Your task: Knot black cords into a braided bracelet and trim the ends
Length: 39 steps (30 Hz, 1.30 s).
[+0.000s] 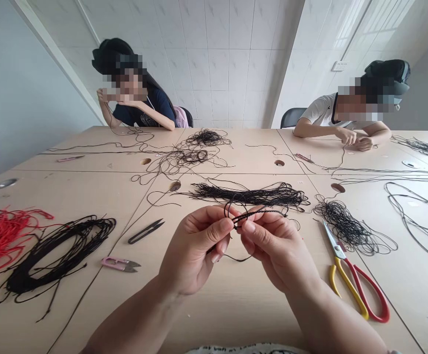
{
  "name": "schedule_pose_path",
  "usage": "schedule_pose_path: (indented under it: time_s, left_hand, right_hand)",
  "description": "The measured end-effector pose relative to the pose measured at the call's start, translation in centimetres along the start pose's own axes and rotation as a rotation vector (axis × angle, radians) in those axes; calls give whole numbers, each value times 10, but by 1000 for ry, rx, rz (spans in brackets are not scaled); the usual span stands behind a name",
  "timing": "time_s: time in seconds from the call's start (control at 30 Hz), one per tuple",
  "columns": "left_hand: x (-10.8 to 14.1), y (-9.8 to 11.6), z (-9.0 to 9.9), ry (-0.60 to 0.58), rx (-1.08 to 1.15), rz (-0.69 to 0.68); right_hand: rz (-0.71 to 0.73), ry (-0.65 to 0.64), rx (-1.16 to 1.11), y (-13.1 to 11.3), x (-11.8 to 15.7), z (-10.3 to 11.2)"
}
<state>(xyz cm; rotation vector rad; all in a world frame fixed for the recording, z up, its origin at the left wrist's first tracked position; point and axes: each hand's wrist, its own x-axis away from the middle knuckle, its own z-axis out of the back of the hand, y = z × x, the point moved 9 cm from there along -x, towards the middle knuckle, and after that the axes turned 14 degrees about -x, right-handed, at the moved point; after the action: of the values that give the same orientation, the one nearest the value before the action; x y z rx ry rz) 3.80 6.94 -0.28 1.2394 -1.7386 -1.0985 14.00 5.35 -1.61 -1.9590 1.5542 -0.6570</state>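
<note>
My left hand (195, 248) and my right hand (276, 250) are raised over the wooden table, close together. Thumb and fingers of each pinch a thin black cord (245, 215), which forms small loops between my fingertips. A short end of it hangs below my hands. Nearest my right hand lie scissors with red and yellow handles (352, 290) and a tangled black cord bundle (347, 228). A long black cord hank (251, 195) lies just beyond my hands. Black thread snips (145, 231) lie to the left of my left hand.
Pink-handled snips (120, 264), a black cord coil (51, 255) and red cord (3, 241) lie at left. More cord tangles spread across the table (214, 157), which has round holes. A seated person (140, 98) and another seated person (347, 118) are at the far side.
</note>
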Motion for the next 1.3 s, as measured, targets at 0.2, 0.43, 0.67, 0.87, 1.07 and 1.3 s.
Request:
schedule_pose_path:
  time_s: [0.2, 0.43, 0.67, 0.87, 1.07, 1.3]
  left_hand:
    - [0, -3, -4, -65, -30, 30]
    - [1, -5, -4, -75, -24, 49]
    - [1, 0, 0, -31, -6, -52]
    - [2, -3, 2, 16, 14, -98]
    - [5, -1, 2, -1, -16, -143]
    - [1, 4, 1, 22, -32, -177]
  right_hand:
    - [144, -44, 96, -17, 0, 0]
    - [186, -78, 260, -25, 2, -2]
    - [308, -46, 503, -31, 13, -10]
    - [424, -9, 733, -34, 18, -17]
    - [247, -10, 628, -17, 11, -9]
    - [202, -50, 656, -17, 11, -17]
